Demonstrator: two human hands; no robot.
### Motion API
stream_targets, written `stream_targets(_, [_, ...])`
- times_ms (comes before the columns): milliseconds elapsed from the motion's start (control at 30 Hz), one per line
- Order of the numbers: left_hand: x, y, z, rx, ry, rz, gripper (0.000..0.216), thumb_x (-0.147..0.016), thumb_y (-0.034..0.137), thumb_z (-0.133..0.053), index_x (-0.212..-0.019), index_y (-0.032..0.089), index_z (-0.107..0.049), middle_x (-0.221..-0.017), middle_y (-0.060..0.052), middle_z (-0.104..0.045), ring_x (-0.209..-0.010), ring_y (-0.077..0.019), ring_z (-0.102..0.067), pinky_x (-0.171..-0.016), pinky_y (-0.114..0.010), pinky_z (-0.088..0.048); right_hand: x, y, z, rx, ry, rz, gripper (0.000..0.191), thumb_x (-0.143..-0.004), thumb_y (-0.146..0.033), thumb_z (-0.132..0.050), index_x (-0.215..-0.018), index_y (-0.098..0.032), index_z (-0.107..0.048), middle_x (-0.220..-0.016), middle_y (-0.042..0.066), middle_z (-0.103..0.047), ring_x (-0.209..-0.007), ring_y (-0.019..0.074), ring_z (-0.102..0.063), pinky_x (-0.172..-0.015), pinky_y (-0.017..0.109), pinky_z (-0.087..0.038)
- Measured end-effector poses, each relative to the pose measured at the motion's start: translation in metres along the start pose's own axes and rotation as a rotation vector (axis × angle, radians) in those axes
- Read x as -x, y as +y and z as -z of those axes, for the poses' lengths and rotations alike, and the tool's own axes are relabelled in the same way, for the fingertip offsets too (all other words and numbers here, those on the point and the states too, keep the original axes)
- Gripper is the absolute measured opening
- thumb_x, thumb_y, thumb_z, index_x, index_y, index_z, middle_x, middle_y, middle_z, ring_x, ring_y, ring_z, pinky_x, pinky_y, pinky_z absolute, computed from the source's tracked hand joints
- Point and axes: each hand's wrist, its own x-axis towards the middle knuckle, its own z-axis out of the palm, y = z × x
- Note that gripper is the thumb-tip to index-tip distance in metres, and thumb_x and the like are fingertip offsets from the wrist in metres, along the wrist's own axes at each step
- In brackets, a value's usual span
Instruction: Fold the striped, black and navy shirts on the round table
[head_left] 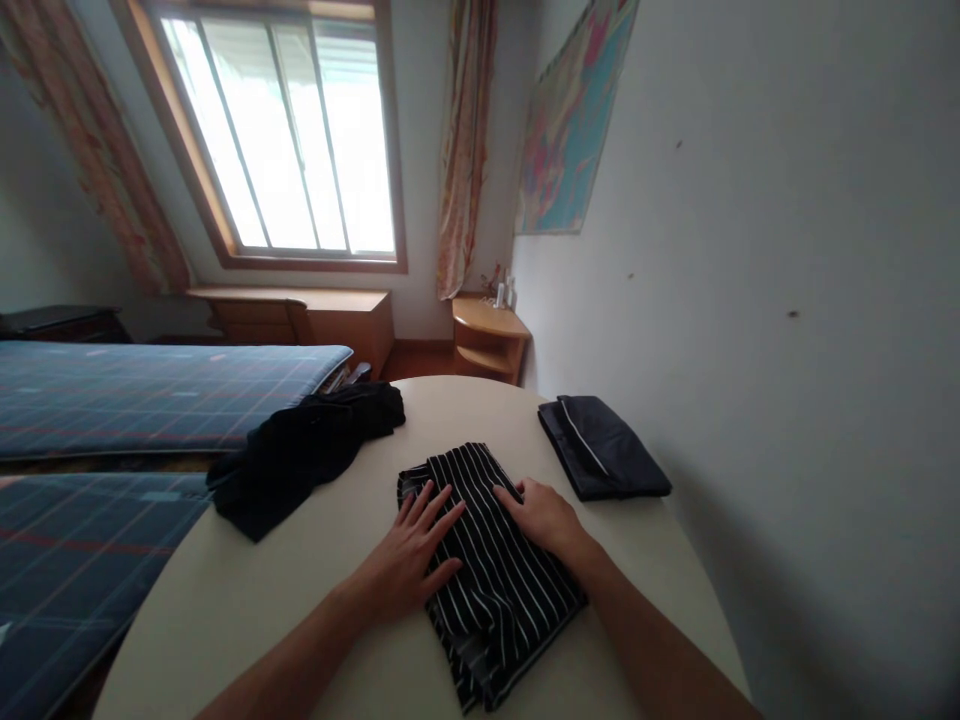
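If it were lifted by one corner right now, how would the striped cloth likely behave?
The striped cloth would probably flop and unfold, since its near end is loosely rumpled. It looks light, as the fabric seems thin. Pushed, it would likely wrinkle rather than roll, because it lies flat on the table.

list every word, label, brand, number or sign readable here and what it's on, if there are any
No text can be read.
Wall poster: any print is too small and blurred to read.
Small white items on the corner shelf: too small to read.
Striped cloth, folded dark cloth: no lettering seen.
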Motion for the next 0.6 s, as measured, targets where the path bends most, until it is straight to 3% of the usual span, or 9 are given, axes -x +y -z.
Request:
stream_targets(167, [0.0, -0.002, -0.003, -0.046, 0.019, -0.005, 0.069, -0.097, 0.051, -0.047, -0.157, 0.035, -0.018, -0.164, -0.005, -0.012, -0.15, -0.0366, -0.007, -0.117, -0.06, -0.023, 0.004, -0.004, -0.007, 0.018, 0.063, 0.06, 0.042, -0.096, -0.051, -0.047, -0.107, -0.013, -0.062, -0.098, 0.015, -0.072, -0.092, 0.0276, -0.07, -0.076, 0.034, -0.047])
stream_targets(267, [0.0, -0.004, -0.009, -0.093, 0.081, 0.113, 0.069, -0.095, 0.057, -0.047, -0.156, 0.036, -0.022, -0.165, -0.007, -0.01, -0.149, -0.0412, -0.007, -0.114, -0.062, -0.026, 0.003, -0.005, -0.011, 0.0, 0.106, 0.083, 0.035, -0.098, -0.045, -0.047, -0.108, -0.013, -0.06, -0.1, 0.014, -0.072, -0.093, 0.0268, -0.07, -0.077, 0.033, -0.047])
stream_targets(400, [-0.001, -0.006, -0.018, -0.12, 0.095, 0.287, 0.07, -0.096, 0.061, -0.041, -0.157, 0.029, -0.024, -0.162, -0.017, -0.015, -0.146, -0.0423, -0.02, -0.112, -0.061, -0.029, 0.001, -0.005, -0.011, -0.089, 0.143, 0.119, 0.031, -0.1, -0.039, -0.046, -0.112, -0.012, -0.055, -0.101, 0.015, -0.071, -0.095, 0.0261, -0.069, -0.08, 0.032, -0.047])
stream_targets(500, [-0.002, -0.006, -0.022, -0.124, 0.091, 0.291, 0.069, -0.098, 0.058, -0.038, -0.157, 0.026, -0.023, -0.162, -0.018, -0.015, -0.146, -0.0393, -0.022, -0.112, -0.057, -0.03, 0.003, -0.004, -0.01, -0.197, 0.14, 0.181, 0.037, -0.098, -0.031, -0.048, -0.13, -0.011, -0.047, -0.108, 0.014, -0.071, -0.097, 0.0242, -0.069, -0.083, 0.032, -0.049])
stream_targets(600, [-0.003, -0.005, -0.021, -0.122, 0.069, 0.288, 0.067, -0.099, 0.056, -0.037, -0.158, 0.026, -0.022, -0.162, -0.017, -0.015, -0.147, -0.0371, -0.02, -0.113, -0.056, -0.029, 0.004, -0.002, -0.01, -0.309, 0.121, 0.351, 0.049, -0.095, -0.021, -0.049, -0.143, -0.019, -0.043, -0.128, 0.009, -0.065, -0.111, 0.0202, -0.065, -0.096, 0.033, -0.047])
